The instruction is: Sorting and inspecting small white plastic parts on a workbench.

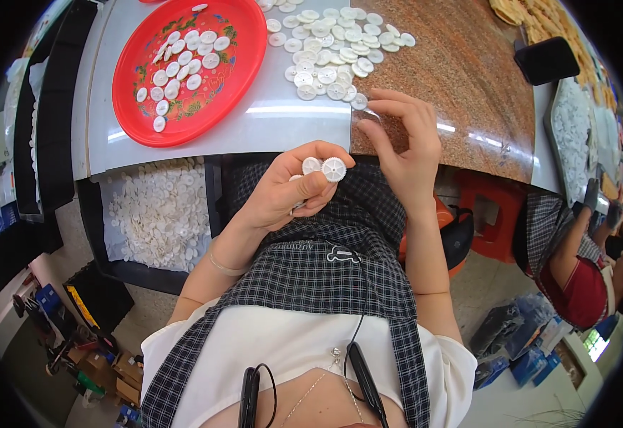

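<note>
In front of my apron, my left hand [290,182] is closed around several white plastic gears [333,170], two of them showing their toothed faces between thumb and fingers. My right hand [408,139] is over the table's front edge, thumb and fingers apart. Its fingertips reach a single white gear [359,101] at the near edge of the heap; whether they touch it I cannot tell. That loose heap of white gears [333,53] spreads across the seam between the white and brown tabletop parts.
Left of the heap stands a red patterned tray [127,118] with scattered gears. Below the table edge, a dark bin [96,225] holds many white pieces. A black phone-like device [548,58] is at the far right. A co-worker in a red sleeve [584,289] works at the right.
</note>
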`<control>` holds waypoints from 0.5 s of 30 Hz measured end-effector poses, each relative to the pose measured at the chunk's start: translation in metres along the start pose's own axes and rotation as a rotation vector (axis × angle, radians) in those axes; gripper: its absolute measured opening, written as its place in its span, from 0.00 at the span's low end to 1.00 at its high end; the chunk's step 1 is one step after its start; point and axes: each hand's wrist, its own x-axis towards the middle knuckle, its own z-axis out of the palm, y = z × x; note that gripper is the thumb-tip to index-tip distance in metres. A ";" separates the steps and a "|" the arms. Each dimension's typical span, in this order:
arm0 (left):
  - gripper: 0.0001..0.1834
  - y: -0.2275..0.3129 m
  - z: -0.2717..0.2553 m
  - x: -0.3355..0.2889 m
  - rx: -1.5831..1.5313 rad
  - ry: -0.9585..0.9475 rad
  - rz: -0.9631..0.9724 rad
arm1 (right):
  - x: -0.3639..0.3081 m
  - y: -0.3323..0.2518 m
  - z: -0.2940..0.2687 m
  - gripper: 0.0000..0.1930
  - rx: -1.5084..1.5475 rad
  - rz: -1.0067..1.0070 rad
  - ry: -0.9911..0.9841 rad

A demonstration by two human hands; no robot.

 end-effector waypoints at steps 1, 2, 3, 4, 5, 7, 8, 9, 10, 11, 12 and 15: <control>0.25 0.000 0.000 0.000 -0.012 0.004 0.007 | 0.001 0.000 0.002 0.11 -0.044 -0.008 0.003; 0.25 0.000 0.000 0.001 -0.024 0.008 0.013 | 0.001 0.000 0.004 0.11 -0.087 -0.017 0.006; 0.25 -0.001 -0.001 0.001 -0.024 0.008 0.013 | 0.002 0.001 0.006 0.11 -0.087 -0.016 0.007; 0.23 -0.003 -0.002 0.001 -0.025 0.001 0.041 | 0.002 0.003 0.008 0.11 -0.114 -0.026 0.003; 0.21 -0.005 -0.002 0.002 -0.026 -0.006 0.070 | 0.003 0.004 0.009 0.11 -0.141 -0.036 0.000; 0.21 -0.004 0.001 0.002 -0.029 0.032 0.080 | 0.004 0.006 0.010 0.11 -0.162 -0.047 -0.022; 0.21 -0.003 0.003 0.003 -0.033 0.069 0.090 | 0.004 0.006 0.010 0.11 -0.183 -0.058 -0.045; 0.21 0.000 0.004 0.003 -0.033 0.069 0.090 | 0.005 0.006 0.010 0.11 -0.183 -0.059 -0.045; 0.21 0.004 0.006 0.003 -0.027 0.106 0.064 | 0.005 0.006 0.009 0.11 -0.175 -0.049 -0.049; 0.21 0.007 0.008 0.003 -0.021 0.142 0.038 | 0.006 0.005 0.009 0.11 -0.167 -0.039 -0.053; 0.21 0.009 0.008 0.003 -0.022 0.143 0.040 | 0.006 0.003 0.008 0.11 -0.167 -0.041 -0.054; 0.17 0.013 0.008 0.004 0.040 0.140 0.038 | 0.006 0.000 0.004 0.13 -0.046 0.076 -0.075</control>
